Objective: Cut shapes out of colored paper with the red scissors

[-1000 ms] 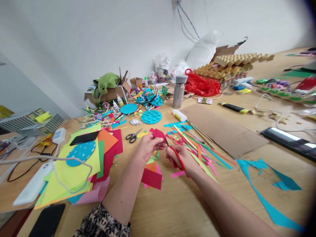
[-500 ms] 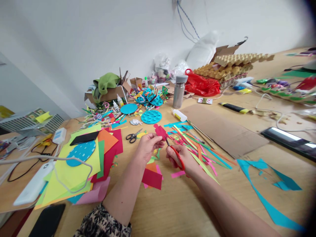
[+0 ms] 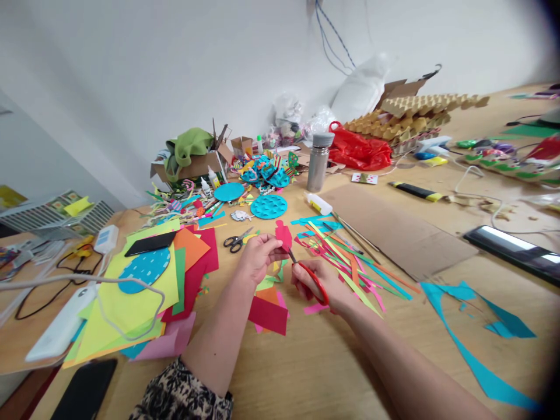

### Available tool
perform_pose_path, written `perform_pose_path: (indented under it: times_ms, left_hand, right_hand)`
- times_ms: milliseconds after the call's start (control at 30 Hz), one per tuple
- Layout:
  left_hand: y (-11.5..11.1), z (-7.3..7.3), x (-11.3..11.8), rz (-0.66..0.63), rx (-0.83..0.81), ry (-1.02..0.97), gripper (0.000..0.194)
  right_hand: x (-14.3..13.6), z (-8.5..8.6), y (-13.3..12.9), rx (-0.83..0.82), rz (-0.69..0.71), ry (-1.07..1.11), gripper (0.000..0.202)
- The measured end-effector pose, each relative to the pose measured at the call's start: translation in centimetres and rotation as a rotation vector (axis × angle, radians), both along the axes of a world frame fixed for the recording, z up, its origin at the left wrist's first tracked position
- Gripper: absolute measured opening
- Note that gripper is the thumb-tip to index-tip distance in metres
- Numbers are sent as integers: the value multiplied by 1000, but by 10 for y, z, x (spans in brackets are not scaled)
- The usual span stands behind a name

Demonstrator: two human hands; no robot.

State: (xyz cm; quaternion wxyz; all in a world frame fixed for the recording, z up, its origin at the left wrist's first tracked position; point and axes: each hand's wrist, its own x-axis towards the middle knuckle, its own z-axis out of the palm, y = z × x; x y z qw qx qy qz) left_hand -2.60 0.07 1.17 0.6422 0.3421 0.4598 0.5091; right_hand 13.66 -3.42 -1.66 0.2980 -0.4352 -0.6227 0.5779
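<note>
Between the fingertips of my left hand point(image 3: 261, 256) is a small red paper cutout point(image 3: 284, 234), held up above the table. My right hand point(image 3: 318, 280) grips red-handled scissors point(image 3: 313, 280), their blades pointing up and left to the lower edge of the cutout. How far the blades are apart is too small to tell. Below the hands lie a dark red paper piece point(image 3: 268, 315) and orange, pink and green scraps. Many-coloured paper strips point(image 3: 354, 262) spread to the right of my right hand. Black scissors point(image 3: 237, 240) rest left of my left hand.
Coloured sheets point(image 3: 144, 315) with a phone point(image 3: 150, 244) on top lie at the left. Behind the hands are a blue dotted disc point(image 3: 268, 206), a glue bottle point(image 3: 319, 203) and a steel flask point(image 3: 318, 163). Cardboard point(image 3: 394, 233) and blue offcuts point(image 3: 468, 356) lie at the right.
The red cutout has turned more upright and shifted slightly in my left fingers. The scissors have moved a little left with my right hand and stay at its lower edge.
</note>
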Motion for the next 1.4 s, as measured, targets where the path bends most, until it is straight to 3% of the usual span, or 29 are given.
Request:
perform_pose_path:
  times_ms: [300,600,1400]
  left_hand:
    - [0,0,-5,-93,4,22,17]
    - [1,2,-7,-81,-6,28,21]
    - [0,4,-5,-82,-37,127,6]
  right_hand:
    - [0,6,-1,-42,32,-5,63]
    - [0,1,0,-40,23,2,58]
    - [-1,5,-2,-54,55,-44,66]
